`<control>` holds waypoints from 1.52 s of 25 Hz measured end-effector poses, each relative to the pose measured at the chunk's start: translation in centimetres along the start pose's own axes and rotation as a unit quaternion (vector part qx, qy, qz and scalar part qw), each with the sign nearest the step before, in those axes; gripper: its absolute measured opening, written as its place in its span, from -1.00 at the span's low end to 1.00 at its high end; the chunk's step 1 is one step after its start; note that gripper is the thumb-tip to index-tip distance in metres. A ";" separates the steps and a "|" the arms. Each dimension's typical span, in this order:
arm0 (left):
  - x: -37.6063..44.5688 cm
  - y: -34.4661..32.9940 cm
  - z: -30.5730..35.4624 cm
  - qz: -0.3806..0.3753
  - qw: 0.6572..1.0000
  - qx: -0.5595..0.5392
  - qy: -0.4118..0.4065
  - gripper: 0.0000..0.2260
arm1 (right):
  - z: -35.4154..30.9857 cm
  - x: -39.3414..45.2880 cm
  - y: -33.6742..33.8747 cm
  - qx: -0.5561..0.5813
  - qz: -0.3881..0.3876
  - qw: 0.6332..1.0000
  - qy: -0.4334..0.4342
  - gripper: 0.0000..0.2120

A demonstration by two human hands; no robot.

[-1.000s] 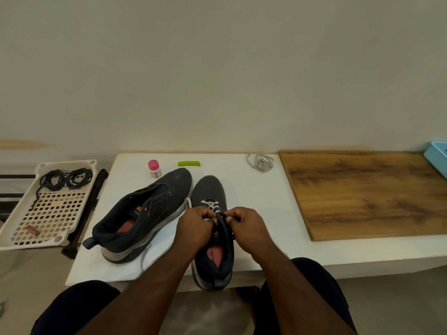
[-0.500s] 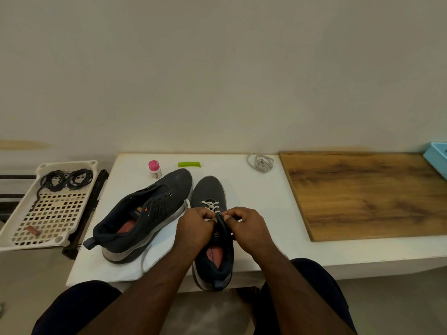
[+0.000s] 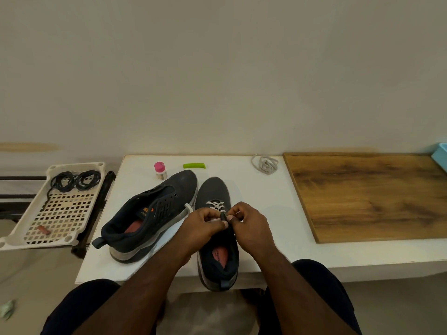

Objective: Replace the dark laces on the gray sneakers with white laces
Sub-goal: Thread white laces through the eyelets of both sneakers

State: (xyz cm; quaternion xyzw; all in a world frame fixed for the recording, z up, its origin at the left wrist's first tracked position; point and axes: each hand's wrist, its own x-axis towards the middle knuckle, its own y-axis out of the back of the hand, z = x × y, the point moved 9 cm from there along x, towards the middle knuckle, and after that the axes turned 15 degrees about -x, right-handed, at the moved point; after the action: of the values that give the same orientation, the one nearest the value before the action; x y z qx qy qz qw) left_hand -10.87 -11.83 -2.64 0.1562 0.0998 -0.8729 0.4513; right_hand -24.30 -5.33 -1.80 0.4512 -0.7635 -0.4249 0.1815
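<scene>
Threading white lace (image 3: pixel 216 206) up the near sneaker (image 3: pixel 217 238) on the table (image 3: pixel 254 206): left hand (image 3: pixel 202 224) pinches the lace, right hand (image 3: pixel 250 226) pinches the tongue. Next, probably feed the tip through the following eyelet; the other sneaker (image 3: pixel 150 213) is unlaced.

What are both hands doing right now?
Left hand: pinching the white lace.
Right hand: gripping the sneaker tongue.

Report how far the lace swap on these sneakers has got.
Done: both dark laces lie coiled in the tray. In hand: left hand and right hand thread a white lace up the right sneaker. Left: the left sneaker has empty eyelets; a spare lace waits.
</scene>
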 end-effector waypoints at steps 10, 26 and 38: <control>0.1 0.1 0.9 0.007 0.983 0.148 -0.110 -0.63 | 0.8 0.2 0.3 0.068 -0.029 0.997 -0.007 -0.88; 0.3 0.3 0.9 -0.001 0.981 0.166 -0.098 -0.61 | -1.2 -0.1 1.7 0.097 0.051 0.994 0.024 -0.90; 0.5 0.6 0.7 0.000 0.979 0.181 -0.093 -0.63 | -1.7 -0.1 3.8 0.147 0.107 0.983 0.038 -0.87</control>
State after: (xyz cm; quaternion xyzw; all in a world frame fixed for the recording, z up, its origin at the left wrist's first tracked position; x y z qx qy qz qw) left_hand -10.81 -12.77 -2.17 0.1533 -0.1022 -0.8874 0.4226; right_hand -25.16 -5.22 2.23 0.4047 -0.8541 -0.2683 0.1865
